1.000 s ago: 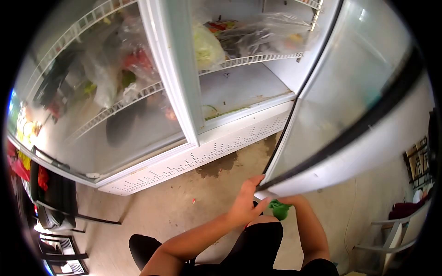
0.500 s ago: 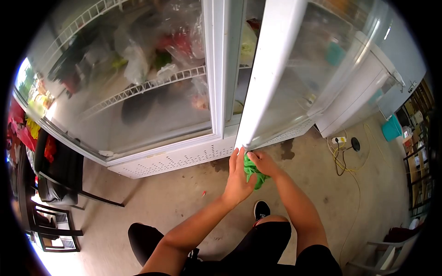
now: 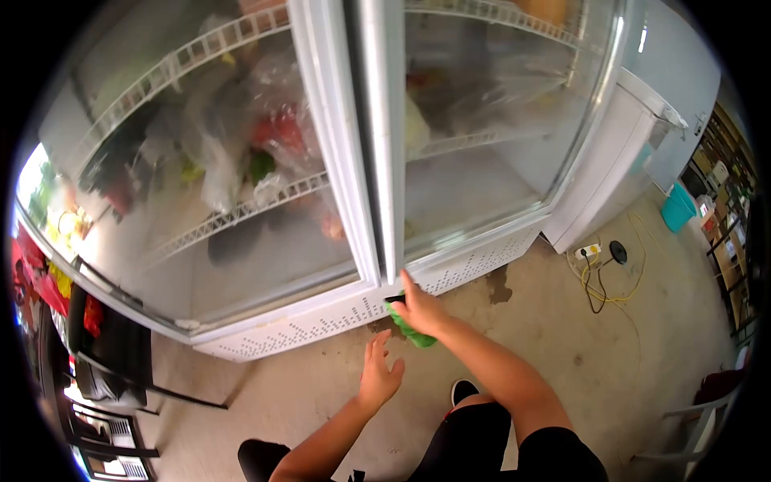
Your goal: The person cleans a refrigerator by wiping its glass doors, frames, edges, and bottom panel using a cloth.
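A white display fridge with two glass doors stands in front of me. Its right door [image 3: 391, 161] is swung nearly flush with the left door [image 3: 341, 161], a dark gap showing between their frames. My right hand [image 3: 419, 307] is at the lower inner corner of the right door, one finger stretched up against it. Bunched in that hand is a green cloth [image 3: 421, 337], its end hanging below the palm. My left hand [image 3: 379, 376] is held lower and to the left, fingers apart, touching nothing.
Bags lie on wire shelves [image 3: 241, 213] behind the glass. A white cabinet [image 3: 598, 169], a power strip [image 3: 588, 251] with yellow cable and a teal bin [image 3: 679, 207] are to the right. Black chairs [image 3: 112, 345] stand at the left, a pale chair [image 3: 691, 430] at lower right.
The right door has swung from standing open to nearly closed. My left hand has come away from its corner and dropped lower; my right hand has moved left with the green cloth.
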A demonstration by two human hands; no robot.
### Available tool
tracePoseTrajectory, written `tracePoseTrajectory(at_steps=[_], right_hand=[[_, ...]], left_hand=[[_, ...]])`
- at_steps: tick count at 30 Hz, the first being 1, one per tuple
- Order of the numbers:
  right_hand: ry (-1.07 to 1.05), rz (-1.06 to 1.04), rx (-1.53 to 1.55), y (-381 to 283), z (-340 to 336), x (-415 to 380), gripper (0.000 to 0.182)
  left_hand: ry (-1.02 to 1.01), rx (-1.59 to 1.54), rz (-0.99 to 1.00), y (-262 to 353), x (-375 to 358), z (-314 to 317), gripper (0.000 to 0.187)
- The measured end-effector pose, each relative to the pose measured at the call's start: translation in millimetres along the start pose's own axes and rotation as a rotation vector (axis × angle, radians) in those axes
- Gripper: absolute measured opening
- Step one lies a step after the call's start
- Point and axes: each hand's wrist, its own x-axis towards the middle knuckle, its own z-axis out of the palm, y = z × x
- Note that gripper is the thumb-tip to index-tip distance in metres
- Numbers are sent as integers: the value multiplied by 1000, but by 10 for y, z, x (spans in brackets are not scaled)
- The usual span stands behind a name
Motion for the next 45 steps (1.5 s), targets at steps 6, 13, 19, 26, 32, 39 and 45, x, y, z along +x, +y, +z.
tracePoseTrajectory(at_steps=[6, 13, 19, 26, 32, 39, 45], right_hand=[[-163, 198, 57, -521, 57, 365, 91], [-140, 289, 392, -178, -505, -47, 47], [169, 1026, 956, -245, -1942, -1426, 32], [798, 1114, 1674, -1405, -2946, -2424, 29], [440, 977, 1893, -1907, -3349, -2572, 27], [-12, 907, 2090, -1171, -3513, -2399, 47], [-278, 878, 1820, -948, -3013, -1530, 51]], left_hand=[[13, 19, -24, 74, 126, -78, 58], [-263, 115, -133, 551, -186, -469, 56], [-503, 146, -142, 1603, -549, -787, 52], [-542, -535, -919, 3330, -382, -515, 52], [-412, -626, -836, 4242, 166, -34, 37], [-636, -189, -629, 3916, 291, 325, 42], [-586, 424, -408, 3453, 690, -9, 68]])
